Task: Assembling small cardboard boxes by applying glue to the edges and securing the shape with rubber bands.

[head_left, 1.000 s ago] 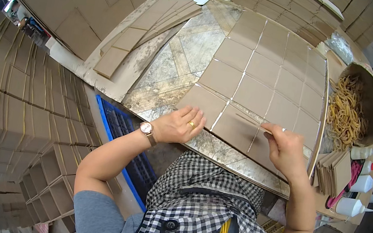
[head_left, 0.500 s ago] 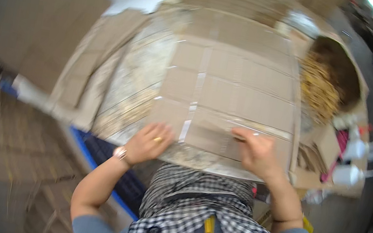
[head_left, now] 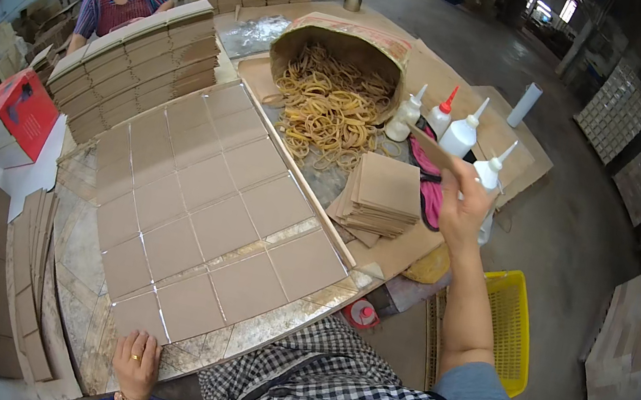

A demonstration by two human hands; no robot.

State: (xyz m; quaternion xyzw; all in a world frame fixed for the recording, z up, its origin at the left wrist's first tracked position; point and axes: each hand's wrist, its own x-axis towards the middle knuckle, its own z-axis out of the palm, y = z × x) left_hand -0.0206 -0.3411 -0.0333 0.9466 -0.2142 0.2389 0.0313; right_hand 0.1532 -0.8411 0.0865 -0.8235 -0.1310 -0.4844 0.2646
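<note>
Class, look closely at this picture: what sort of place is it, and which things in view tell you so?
Most likely a small box-making or packaging workshop. Flat cardboard pieces lie in a grid on the worktable, stacks of folded cardboard stand behind them, and a heap of rubber bands sits beside squeeze bottles.

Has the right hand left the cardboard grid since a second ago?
Yes. The right hand has lifted off the cardboard grid and swung to the person's right, toward the glue bottles, holding a thin strip. The left hand stays at the grid's near edge.
</note>
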